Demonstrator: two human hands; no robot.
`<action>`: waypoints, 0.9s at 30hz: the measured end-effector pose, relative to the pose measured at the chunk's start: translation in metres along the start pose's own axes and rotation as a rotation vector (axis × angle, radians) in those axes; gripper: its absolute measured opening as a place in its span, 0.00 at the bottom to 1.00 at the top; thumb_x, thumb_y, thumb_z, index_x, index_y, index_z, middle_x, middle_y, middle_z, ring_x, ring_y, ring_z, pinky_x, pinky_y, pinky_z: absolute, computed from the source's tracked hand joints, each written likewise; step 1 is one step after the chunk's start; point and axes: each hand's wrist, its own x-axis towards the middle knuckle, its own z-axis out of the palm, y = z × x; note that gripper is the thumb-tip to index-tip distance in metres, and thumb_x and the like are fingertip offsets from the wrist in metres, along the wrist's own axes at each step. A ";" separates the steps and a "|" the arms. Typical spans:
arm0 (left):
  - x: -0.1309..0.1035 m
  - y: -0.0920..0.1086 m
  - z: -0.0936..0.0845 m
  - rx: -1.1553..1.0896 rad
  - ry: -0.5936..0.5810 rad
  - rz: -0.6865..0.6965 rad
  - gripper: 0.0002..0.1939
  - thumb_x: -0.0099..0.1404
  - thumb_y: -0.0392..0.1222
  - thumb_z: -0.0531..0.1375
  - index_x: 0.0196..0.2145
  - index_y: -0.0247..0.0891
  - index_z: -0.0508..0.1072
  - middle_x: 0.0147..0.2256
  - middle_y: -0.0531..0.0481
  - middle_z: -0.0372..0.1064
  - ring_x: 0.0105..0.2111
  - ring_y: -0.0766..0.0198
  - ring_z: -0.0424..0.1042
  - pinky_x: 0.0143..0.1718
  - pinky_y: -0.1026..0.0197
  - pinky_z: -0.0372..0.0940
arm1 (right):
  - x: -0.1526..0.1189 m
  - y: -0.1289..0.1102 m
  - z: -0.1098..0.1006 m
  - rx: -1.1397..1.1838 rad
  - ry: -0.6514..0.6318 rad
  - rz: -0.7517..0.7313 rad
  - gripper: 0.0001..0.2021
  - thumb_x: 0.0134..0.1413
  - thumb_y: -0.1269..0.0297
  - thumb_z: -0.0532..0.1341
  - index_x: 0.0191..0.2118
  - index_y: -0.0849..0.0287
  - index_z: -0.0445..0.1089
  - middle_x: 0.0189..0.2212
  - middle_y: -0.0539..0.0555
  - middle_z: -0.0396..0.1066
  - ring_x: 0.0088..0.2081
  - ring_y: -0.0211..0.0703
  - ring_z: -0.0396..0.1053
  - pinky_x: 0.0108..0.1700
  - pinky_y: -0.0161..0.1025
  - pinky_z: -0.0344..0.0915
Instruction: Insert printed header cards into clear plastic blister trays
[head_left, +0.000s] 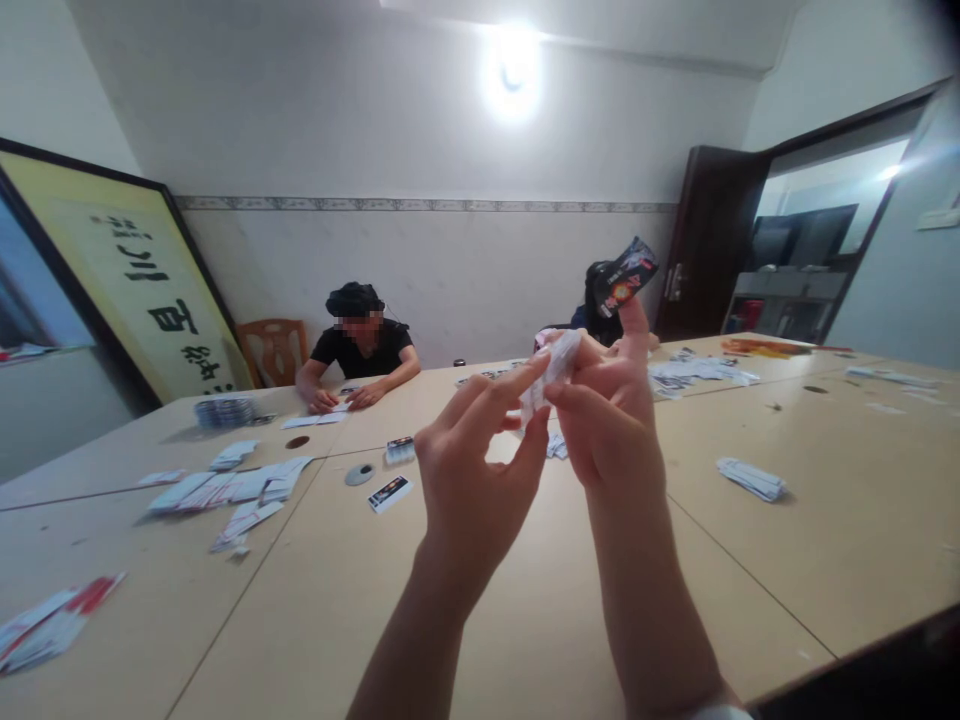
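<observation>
My left hand (480, 440) is raised over the table, its thumb and fingers pinched on a crumpled, whitish strip (561, 365) that looks like paper or thin film. Close against it on the right, my right hand (611, 410) has its thumb on the same strip. A dark printed card or packet (628, 278) with an orange and red pattern stands up at a raised fingertip of that hand. How the fingers grip it is partly hidden. Below and left of my hands, a black and white printed card (390, 493) lies flat beside a small stack of cards (400, 450).
White paper strips (232, 485) lie in piles on the left, with a stacked bundle (225, 411) behind. A folded white bundle (750, 478) sits at right. Across the table (360, 640), one person (365, 340) handles papers; another (596, 300) is mostly hidden behind my right hand.
</observation>
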 end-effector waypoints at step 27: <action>0.016 -0.036 -0.028 -0.308 -0.314 -0.658 0.21 0.63 0.42 0.65 0.54 0.46 0.74 0.37 0.53 0.64 0.29 0.67 0.76 0.24 0.68 0.75 | 0.003 -0.007 0.004 -0.075 0.319 -0.332 0.10 0.53 0.62 0.66 0.30 0.55 0.63 0.25 0.46 0.69 0.24 0.36 0.70 0.27 0.36 0.69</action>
